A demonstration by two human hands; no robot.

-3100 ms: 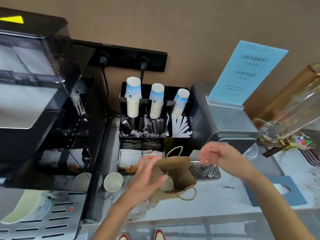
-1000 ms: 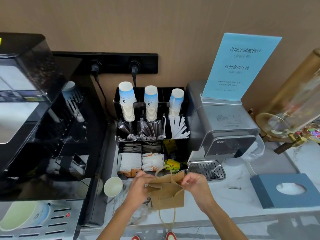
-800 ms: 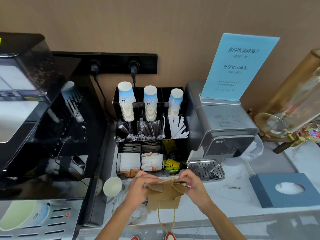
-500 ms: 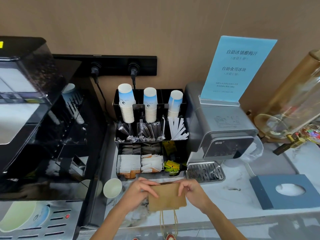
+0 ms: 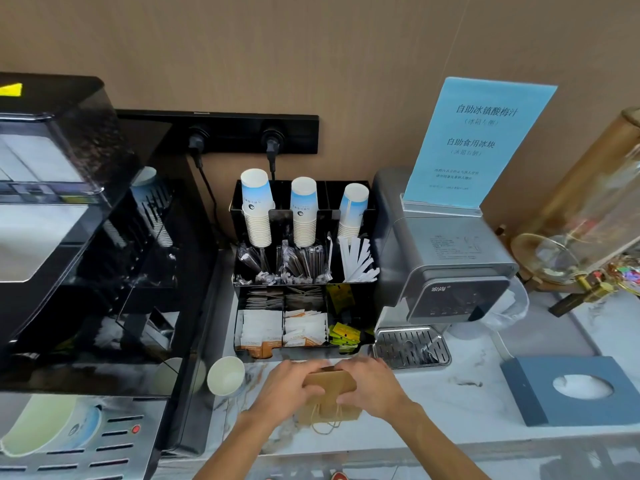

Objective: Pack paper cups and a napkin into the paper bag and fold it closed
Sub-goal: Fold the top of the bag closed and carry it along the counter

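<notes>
I have my left hand (image 5: 289, 386) and right hand (image 5: 372, 388) clamped on either end of the bag (image 5: 329, 393), lying on the counter (image 5: 467, 407), pressing its folded top flat so the crease holds.

Matt brown paper bag (image 5: 330, 384); glossy veined marble counter (image 5: 464, 407); ribbed metal drip tray (image 5: 412, 348)

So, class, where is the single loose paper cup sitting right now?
The loose paper cup lies on the counter, left of the paper bag, beside the coffee machine.

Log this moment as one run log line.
stage: folding closed | left hand and right hand: pressing paper bag top | counter
</notes>
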